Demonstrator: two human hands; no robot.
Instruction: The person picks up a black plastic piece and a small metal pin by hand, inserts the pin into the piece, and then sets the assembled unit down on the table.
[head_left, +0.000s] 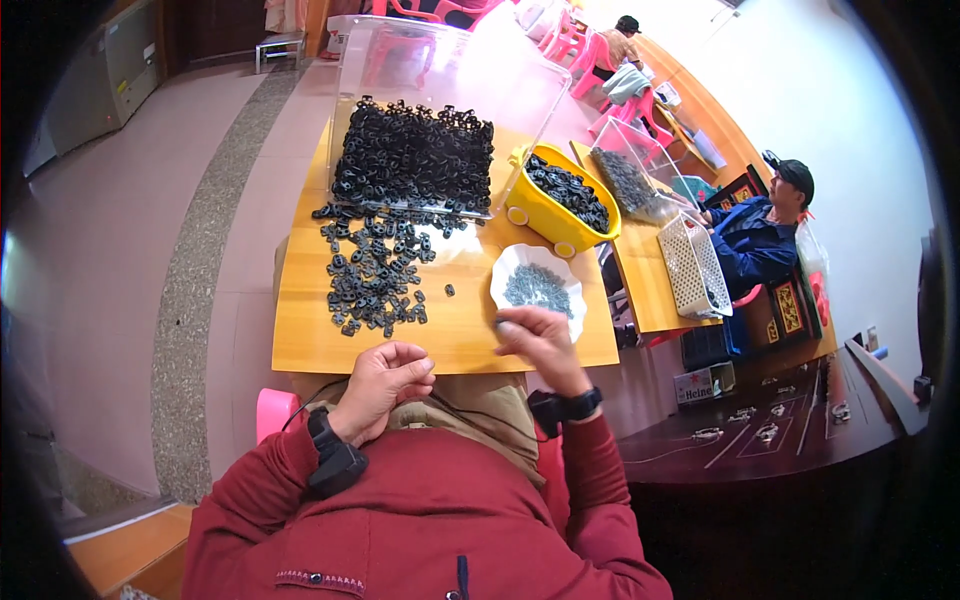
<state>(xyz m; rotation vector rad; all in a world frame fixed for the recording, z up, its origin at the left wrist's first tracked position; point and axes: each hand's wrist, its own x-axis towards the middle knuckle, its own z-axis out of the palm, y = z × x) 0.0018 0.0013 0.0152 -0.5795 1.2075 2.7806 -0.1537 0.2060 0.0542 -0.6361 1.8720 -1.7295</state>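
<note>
Head view shows the right hand (pixel 540 343) at the near rim of a white scalloped dish (pixel 570 300). Its fingertips are pressed together over the small grey screws (pixel 537 286) in the dish; whether they pinch one, I cannot tell. The left hand (pixel 385 385) is loosely curled at the table (pixel 300 345) edge, and what it holds is hidden. Loose black plastic parts (pixel 375 275) lie scattered beyond the left hand. Behind them a clear plastic box (pixel 440 75) lies tipped, with many of the same parts inside. A yellow tub (pixel 545 218) with black parts stands right of the box.
</note>
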